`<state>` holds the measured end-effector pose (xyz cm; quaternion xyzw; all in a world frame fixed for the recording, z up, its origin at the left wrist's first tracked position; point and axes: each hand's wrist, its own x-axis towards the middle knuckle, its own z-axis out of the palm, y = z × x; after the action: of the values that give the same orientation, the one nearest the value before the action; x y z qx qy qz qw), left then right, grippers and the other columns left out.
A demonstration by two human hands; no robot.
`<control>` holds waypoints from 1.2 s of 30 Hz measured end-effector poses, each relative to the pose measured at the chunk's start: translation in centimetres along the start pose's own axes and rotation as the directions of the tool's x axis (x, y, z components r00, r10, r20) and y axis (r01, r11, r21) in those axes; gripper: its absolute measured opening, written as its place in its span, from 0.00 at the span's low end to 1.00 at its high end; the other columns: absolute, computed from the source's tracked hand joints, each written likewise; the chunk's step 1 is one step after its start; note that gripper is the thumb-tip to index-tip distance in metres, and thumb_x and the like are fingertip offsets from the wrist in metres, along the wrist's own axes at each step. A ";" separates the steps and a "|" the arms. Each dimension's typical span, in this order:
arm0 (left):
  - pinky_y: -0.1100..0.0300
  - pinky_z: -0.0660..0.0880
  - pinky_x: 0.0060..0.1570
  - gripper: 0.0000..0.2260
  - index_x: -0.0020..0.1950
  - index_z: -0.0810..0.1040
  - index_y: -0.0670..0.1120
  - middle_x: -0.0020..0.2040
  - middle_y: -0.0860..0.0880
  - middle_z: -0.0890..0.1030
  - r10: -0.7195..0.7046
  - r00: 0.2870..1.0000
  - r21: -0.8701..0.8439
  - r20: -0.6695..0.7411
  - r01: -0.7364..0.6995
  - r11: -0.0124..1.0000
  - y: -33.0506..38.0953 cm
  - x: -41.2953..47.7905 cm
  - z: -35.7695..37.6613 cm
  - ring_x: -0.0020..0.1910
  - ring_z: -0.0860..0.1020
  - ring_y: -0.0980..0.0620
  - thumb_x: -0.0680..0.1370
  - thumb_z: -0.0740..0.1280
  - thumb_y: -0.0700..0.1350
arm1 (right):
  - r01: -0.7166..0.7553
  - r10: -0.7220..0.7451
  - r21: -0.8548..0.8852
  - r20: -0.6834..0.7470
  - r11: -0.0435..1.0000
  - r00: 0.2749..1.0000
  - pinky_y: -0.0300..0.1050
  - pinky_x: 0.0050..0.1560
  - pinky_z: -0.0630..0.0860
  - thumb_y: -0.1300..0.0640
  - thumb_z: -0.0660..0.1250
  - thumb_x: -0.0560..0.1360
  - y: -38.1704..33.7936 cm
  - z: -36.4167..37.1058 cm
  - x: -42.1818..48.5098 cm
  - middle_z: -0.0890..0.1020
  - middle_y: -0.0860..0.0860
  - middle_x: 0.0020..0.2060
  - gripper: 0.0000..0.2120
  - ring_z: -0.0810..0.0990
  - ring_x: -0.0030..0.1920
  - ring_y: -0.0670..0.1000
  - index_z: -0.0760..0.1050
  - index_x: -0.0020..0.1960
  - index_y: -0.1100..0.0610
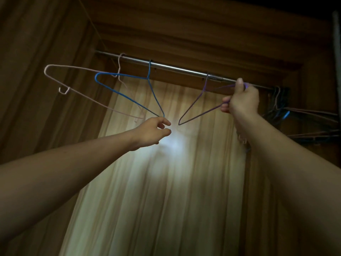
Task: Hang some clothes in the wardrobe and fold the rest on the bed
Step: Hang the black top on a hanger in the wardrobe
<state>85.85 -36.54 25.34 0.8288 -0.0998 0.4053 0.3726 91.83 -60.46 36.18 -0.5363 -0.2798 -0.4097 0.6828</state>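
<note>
The right hand point(241, 100) is raised to the rail, thumb up and fingers curled tight round one shoulder of a thin purple wire hanger point(203, 89). That hanger's hook sits over the round silver metal rail point(177, 68) just left of the hand. Its frame is swung out at a tilt, with its far corner pointing down toward the left hand.

The left hand point(153, 131) reaches up lower and nearer the middle. Its fingers are loosely curled, and thumb and forefinger stand a little apart with nothing between them. The low corner of a blue wire hanger point(149, 71) ends right at its forefinger; whether they touch cannot be told. This hanger too hooks on the rail and hangs tilted.

Behind the blue one and further left, a pale pink wire hanger point(73, 67) with a small side hook hangs from the rail, partly crossed by the blue wire. At the rail's right end, beyond the right hand, a dark bunch of wire hangers point(278, 108) is crowded together; their colours are hard to make out.

The rail runs slantwise across a brown wooden wardrobe point(184, 30) seen from below. A pale pleated curtain point(166, 182) hangs behind, brightly lit in the middle, with dimmer brown folds point(36, 71) at the left.
</note>
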 end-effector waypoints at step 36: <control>0.64 0.57 0.24 0.10 0.49 0.80 0.46 0.30 0.52 0.70 -0.580 0.652 0.200 0.489 0.563 0.802 -20.8 -17.3 5.1 0.24 0.63 0.55 0.83 0.63 0.50 | 0.353 0.846 -0.787 0.533 0.505 -0.021 0.46 0.62 0.75 0.25 0.58 0.74 35.2 -12.3 -36.3 0.82 0.54 0.63 0.34 0.79 0.63 0.54 0.78 0.67 0.48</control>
<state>87.32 -27.84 -0.77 0.9014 0.0738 0.0254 0.4258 102.92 -59.70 -14.62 -0.9339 -0.3110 0.1725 0.0362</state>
